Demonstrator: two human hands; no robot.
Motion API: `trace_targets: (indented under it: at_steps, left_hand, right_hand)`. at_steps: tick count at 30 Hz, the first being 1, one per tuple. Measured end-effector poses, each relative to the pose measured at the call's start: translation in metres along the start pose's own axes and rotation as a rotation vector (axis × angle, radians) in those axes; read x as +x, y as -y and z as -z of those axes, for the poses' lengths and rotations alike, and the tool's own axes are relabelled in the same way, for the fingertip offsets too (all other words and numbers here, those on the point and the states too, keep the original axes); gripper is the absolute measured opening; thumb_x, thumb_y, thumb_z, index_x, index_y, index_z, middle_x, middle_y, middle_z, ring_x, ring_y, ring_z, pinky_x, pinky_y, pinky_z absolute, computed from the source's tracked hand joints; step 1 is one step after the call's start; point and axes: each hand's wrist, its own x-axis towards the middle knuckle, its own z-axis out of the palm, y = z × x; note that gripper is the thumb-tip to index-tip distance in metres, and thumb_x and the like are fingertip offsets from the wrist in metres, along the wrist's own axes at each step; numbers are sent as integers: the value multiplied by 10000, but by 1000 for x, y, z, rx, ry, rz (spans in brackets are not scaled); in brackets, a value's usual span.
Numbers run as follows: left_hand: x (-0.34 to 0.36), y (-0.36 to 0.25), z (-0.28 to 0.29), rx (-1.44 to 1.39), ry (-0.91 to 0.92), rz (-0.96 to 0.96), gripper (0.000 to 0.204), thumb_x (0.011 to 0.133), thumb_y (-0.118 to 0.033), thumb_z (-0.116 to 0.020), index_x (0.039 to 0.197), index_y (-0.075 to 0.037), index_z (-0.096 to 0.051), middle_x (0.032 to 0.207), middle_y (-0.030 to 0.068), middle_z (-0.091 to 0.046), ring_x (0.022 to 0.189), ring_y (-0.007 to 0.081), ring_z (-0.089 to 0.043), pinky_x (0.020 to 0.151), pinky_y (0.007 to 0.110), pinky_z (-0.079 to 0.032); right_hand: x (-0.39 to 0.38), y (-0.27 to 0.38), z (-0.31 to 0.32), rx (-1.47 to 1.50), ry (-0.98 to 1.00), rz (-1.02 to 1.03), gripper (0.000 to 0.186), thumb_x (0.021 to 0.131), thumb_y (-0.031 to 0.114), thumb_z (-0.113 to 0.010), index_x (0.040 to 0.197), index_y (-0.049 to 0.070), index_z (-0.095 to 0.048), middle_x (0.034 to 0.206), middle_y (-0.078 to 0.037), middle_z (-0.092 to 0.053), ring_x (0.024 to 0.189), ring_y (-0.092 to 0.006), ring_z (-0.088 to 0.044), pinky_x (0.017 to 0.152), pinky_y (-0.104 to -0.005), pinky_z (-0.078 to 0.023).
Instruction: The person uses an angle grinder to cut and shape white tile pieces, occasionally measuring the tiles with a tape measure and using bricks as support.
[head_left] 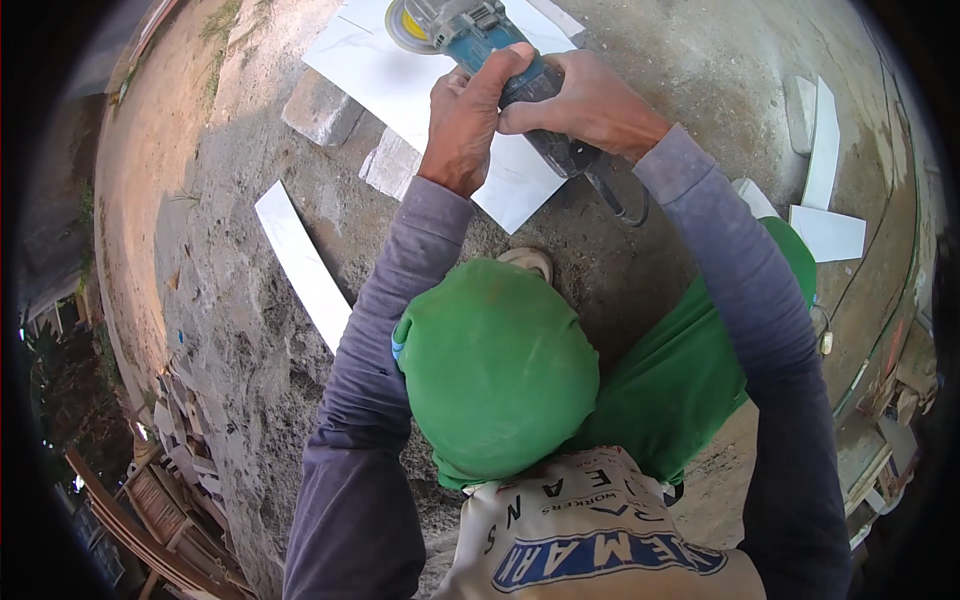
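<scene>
Up at the top centre of the frame, the grinder is taking the attention, its teal and dark plastic body slanting down toward the right. Its round disc, yellow at the middle and paler at the rim, is sitting over the tile; whether the edge is biting, we're not able to tell.

Both hands are holding the tool! The left hand is wrapping its near side, thumb pressing along the casing; the right hand is closing around the rear, thumb reaching across from the right. The other fingertips are mostly hiding beneath. Behind the grip, a black cable is curling onto the ground.

The tile is gleaming, smooth, white and flat, with a sharp corner pointing down at upper centre. Just to its left, two rough, chalky blocks are showing. Left of centre, a long, slim strip is lying on gritty grey ground, while at right more white offcuts are resting, angular and straight-sided.

Lower down, soft green trousers are bulging at the knee, dusty purple-grey sleeves are stretching upward, and at lower left weathered wood is leaning.
</scene>
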Motion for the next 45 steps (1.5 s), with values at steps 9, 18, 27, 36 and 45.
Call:
trace_targets:
  at_steps: [9, 18, 27, 36, 45]
  left_hand:
    - [0, -14, 27, -92, 323, -86, 687, 1050, -461, -706, 1508, 32, -567, 1500, 247, -647, 1300, 293, -704, 1155, 430, -578]
    - [30, 85, 154, 995, -655, -104, 888, 1027, -567, -607, 1599, 97, -464, 1634, 307, -514, 1557, 407, -469, 1294, 455, -307]
    - [26, 118, 165, 1343, -835, -52, 846, 1062, -517, -530, 1619, 106, -398, 1678, 296, -446, 1558, 398, -444, 1345, 509, -214]
    - [29, 100, 161, 1280, -743, 78, 646, 1047, -484, -550, 1365, 76, -598, 1202, 254, -734, 1218, 371, -656, 1209, 484, -308]
    - [33, 100, 158, 1267, -728, 78, 771, 1065, -499, -528, 1532, 115, -514, 1347, 281, -693, 1326, 364, -613, 1261, 480, -274]
  right_hand:
    - [-1, 13, -14, 877, 380, -160, 460, 866, 252, -845, 1182, -58, -719, 963, -173, -765, 805, -213, -800, 763, -348, -685]
    - [82, -3, -66, 147, 16, -48, 353, 758, 315, -855, 875, -7, -770, 758, -73, -713, 606, -166, -706, 559, -295, -576]
    - [196, 10, -147, -258, -39, -126, 373, 737, 255, -798, 897, -81, -806, 887, -297, -793, 891, -399, -822, 798, -447, -656]
    - [250, 11, -187, -279, -91, -84, 397, 763, 249, -783, 1018, -53, -827, 1040, -306, -801, 1049, -429, -803, 950, -473, -637]
    - [257, 8, -186, -300, -58, -110, 397, 749, 285, -803, 987, -32, -831, 1017, -260, -818, 966, -425, -809, 924, -460, -635]
